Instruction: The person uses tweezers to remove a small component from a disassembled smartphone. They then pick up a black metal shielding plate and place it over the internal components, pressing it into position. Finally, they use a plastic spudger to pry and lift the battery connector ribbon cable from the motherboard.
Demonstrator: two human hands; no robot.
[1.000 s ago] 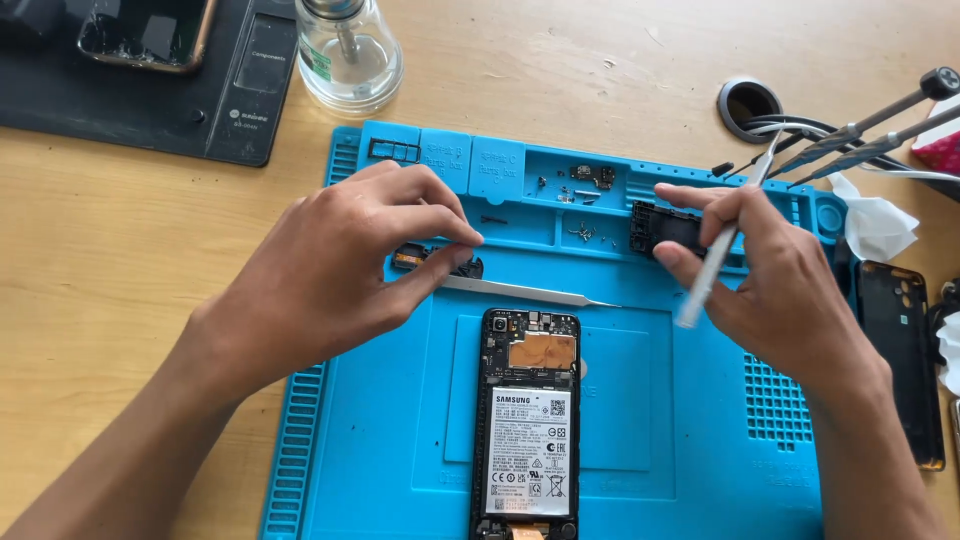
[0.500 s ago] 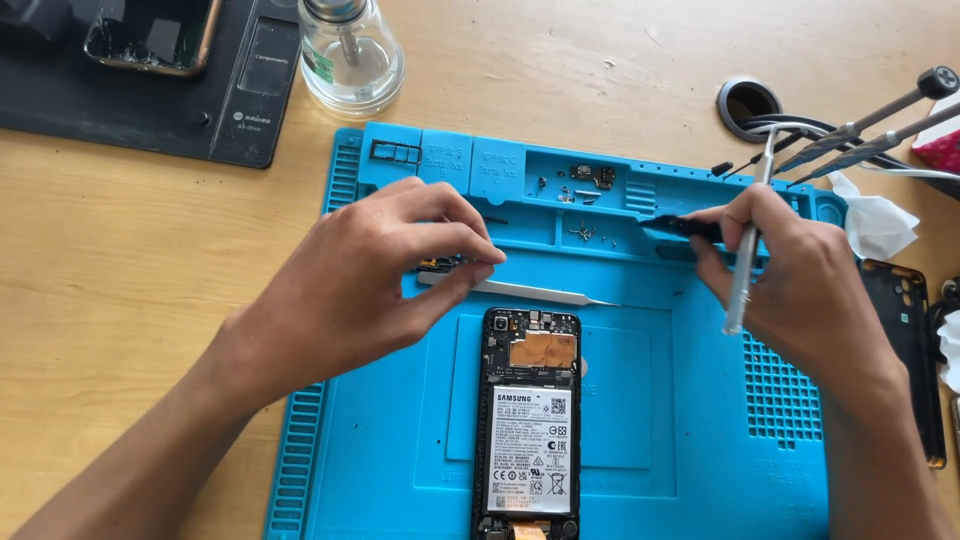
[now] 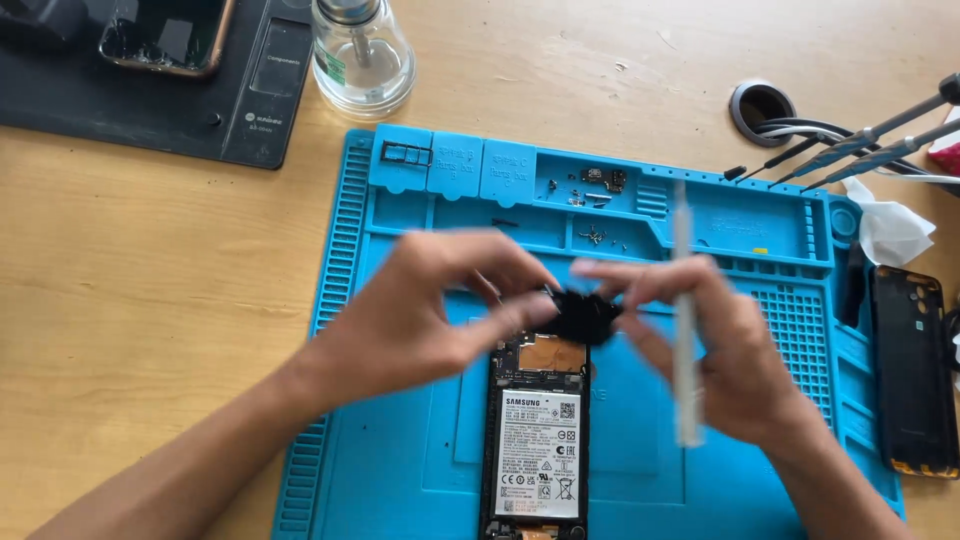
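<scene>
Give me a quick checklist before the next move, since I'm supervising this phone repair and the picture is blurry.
1. Small black part held over the opened phone: ok; left hand and right hand both pinch it.
2. Grip firmness: cannot tell, motion blur.
3. White tool secured: ok, upright in the right hand.
4. Phone lying flat on the blue mat: ok.
5. Loose screws kept in mat compartments: ok.
6. Glass bottle away from the hands: ok.
</scene>
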